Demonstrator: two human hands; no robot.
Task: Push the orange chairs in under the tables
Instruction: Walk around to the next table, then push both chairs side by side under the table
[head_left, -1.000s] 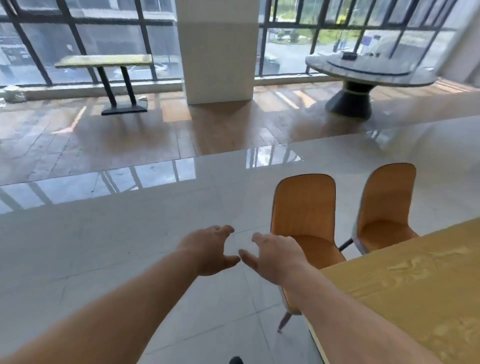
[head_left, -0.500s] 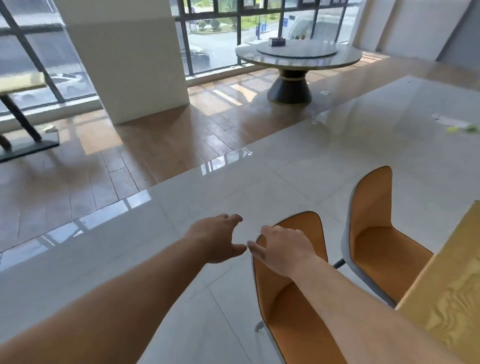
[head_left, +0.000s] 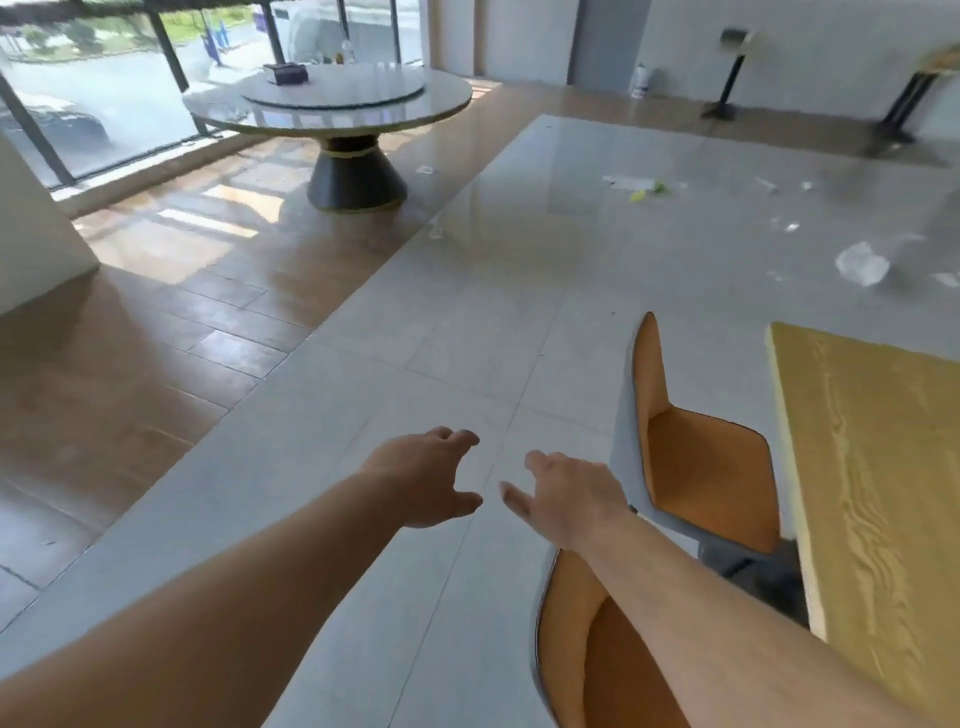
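Bare and empty, our left hand (head_left: 426, 478) and right hand (head_left: 566, 501) hover side by side with fingers spread, touching nothing. Our right forearm passes over the near orange chair (head_left: 587, 660). Beyond it a second orange chair (head_left: 696, 457) stands just beside the yellow wood-grain table (head_left: 878, 467), seat facing it, not tucked under
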